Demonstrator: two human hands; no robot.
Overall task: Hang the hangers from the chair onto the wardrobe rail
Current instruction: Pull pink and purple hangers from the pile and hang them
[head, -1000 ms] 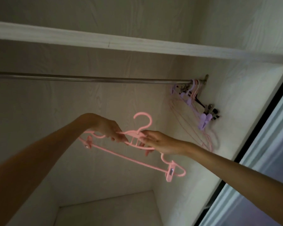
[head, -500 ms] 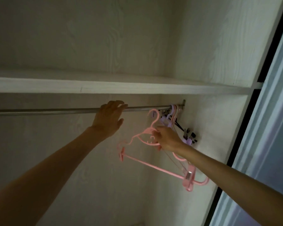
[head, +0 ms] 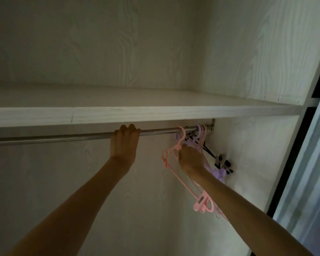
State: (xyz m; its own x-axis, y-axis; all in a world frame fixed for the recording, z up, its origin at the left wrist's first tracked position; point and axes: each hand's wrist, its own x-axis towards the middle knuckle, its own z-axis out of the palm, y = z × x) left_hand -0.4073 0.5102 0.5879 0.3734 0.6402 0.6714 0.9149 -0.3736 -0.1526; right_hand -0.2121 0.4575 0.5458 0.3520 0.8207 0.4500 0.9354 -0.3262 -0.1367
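A metal wardrobe rail (head: pixel 63 138) runs under a white shelf. My left hand (head: pixel 124 143) grips the rail from below, fingers curled over its top. A pink clip hanger (head: pixel 174 169) has its hook over the rail just right of that hand. My right hand (head: pixel 190 159) holds this hanger at its neck. Several purple, pink and black hangers (head: pixel 203 137) hang bunched at the rail's right end, partly hidden behind my right hand.
A white shelf (head: pixel 137 113) sits just above the rail. The wardrobe's right side wall (head: pixel 248 163) is close behind the bunched hangers. A sliding door frame (head: pixel 303 163) stands at the far right.
My left hand has closed round the rail. My right hand lifted the pink hanger up and right, and its hook now lies over the rail.
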